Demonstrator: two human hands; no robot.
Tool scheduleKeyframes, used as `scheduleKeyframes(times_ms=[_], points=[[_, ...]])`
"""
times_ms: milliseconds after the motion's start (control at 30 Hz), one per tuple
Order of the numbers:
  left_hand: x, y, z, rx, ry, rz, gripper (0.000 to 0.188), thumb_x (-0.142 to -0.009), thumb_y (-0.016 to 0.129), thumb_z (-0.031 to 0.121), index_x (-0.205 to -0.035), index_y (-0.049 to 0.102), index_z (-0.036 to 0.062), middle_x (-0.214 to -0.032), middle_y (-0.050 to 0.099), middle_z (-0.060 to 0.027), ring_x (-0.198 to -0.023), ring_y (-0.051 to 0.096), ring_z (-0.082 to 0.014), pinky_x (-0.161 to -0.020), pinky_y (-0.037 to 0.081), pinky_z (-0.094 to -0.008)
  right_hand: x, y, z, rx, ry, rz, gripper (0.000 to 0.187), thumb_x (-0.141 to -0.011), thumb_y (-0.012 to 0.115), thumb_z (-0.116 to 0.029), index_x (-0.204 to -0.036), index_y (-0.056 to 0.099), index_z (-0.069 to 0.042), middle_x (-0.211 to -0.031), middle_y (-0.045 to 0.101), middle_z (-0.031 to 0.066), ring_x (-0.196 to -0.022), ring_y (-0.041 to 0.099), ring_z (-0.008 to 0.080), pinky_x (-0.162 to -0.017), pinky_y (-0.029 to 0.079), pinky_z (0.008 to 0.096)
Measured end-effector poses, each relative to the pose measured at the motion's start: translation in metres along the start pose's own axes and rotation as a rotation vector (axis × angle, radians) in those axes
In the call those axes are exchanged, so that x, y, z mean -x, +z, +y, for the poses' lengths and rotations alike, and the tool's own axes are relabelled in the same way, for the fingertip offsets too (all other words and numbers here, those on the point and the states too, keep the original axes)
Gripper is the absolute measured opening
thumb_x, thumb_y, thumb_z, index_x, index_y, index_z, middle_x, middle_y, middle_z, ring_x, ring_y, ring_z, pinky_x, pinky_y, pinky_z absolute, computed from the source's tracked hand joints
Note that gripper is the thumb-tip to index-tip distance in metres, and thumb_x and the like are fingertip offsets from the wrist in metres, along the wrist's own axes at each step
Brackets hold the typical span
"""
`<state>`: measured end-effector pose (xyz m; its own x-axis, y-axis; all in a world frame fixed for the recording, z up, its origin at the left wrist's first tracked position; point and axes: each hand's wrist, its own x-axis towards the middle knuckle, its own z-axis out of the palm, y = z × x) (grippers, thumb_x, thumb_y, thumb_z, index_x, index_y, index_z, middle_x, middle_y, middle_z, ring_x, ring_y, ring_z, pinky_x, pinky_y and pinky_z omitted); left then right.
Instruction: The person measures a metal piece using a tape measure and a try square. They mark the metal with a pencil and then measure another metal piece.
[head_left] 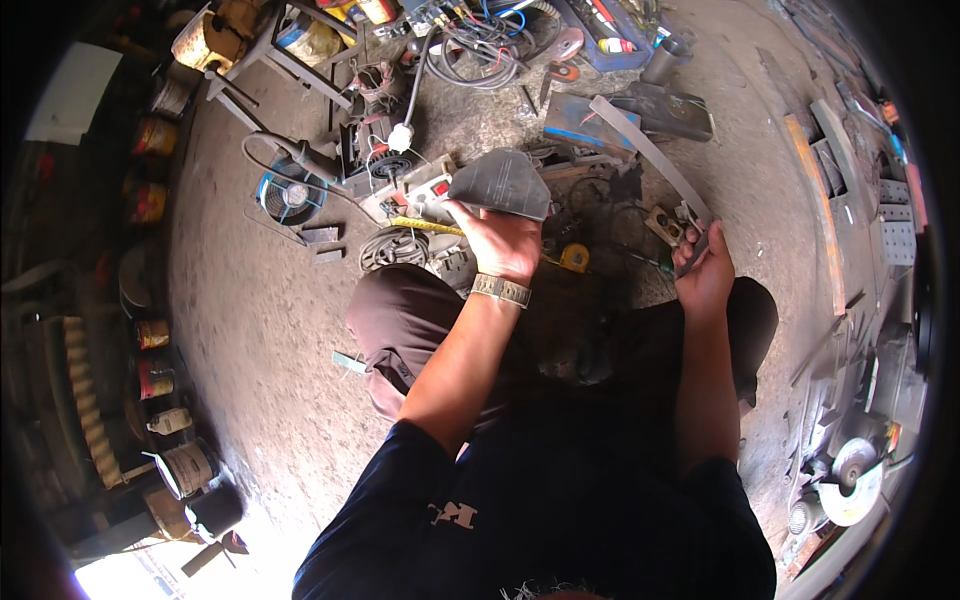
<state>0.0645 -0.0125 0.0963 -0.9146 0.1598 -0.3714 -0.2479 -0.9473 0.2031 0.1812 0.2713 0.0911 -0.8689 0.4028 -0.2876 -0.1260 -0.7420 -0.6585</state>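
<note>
Dark metal plate point(500, 188) rests in the left hand point(505, 245), raised beyond the person's knees above the floor point(270, 350). I'd say it could tip off if that grip from below slackens, dropping near the coiled cable point(393, 249); a careless swing could knock the long strip point(658, 157) against things nearby. The left hand is cupped, fingertips hidden; the right hand point(706, 268) is closed around the strip's near end.

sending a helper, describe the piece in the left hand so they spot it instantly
Follow the forearm with the wristband to the left hand. It holds a broad dark piece with faint pale lines, unlike the long, narrow strip in the right hand.
</note>
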Motion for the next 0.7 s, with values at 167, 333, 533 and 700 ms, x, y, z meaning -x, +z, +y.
scheduleKeyframes(times_ms=[167, 333, 533, 700], points=[[-0.035, -0.006, -0.011, 0.053, 0.023, 0.003, 0.091, -0.096, 0.04, 0.084, -0.149, 0.054, 0.0119, -0.152, 0.056, -0.0137, -0.138, 0.055, -0.0361, -0.115, 0.044, -0.0581, -0.005, 0.004, 0.0, 0.0, 0.029, -0.023, 0.032, -0.111, 0.054, -0.039, -0.114, 0.061, -0.008, -0.09, 0.058, 0.0049, -0.071, 0.053, 0.0159, -0.064, 0.043, 0.0312], [-0.06, -0.001, -0.019, 0.201, 0.02, 0.074, 0.084, -0.097, 0.039, 0.08, -0.148, 0.056, 0.0152, -0.152, 0.056, -0.0112, -0.139, 0.054, -0.0336, -0.115, 0.044, -0.0559, -0.008, 0.003, -0.003, 0.014, 0.014, 0.065, 0.029, -0.11, 0.056, -0.038, -0.114, 0.061, -0.009, -0.089, 0.059, 0.0047, -0.072, 0.053, 0.0175, -0.062, 0.042, 0.0327], [-0.089, -0.022, -0.028, 0.271, 0.043, 0.087, 0.078, -0.098, 0.041, 0.073, -0.149, 0.055, 0.017, -0.152, 0.056, -0.0104, -0.14, 0.053, -0.0323, -0.116, 0.042, -0.0564, -0.008, 0.009, -0.004, 0.072, 0.018, 0.165, 0.03, -0.11, 0.058, -0.039, -0.109, 0.061, -0.01, -0.086, 0.06, 0.005, -0.07, 0.051, 0.0163, -0.062, 0.04, 0.0304], [-0.096, -0.032, -0.034, 0.312, 0.053, 0.099, 0.078, -0.097, 0.042, 0.07, -0.153, 0.05, 0.0163, -0.158, 0.049, -0.0117, -0.145, 0.046, -0.036, -0.119, 0.034, -0.0644, -0.011, 0.005, -0.003, 0.102, 0.013, 0.213, 0.029, -0.109, 0.058, -0.039, -0.109, 0.062, -0.011, -0.084, 0.062, 0.0054, -0.068, 0.051, 0.0164, -0.06, 0.039, 0.0308]])
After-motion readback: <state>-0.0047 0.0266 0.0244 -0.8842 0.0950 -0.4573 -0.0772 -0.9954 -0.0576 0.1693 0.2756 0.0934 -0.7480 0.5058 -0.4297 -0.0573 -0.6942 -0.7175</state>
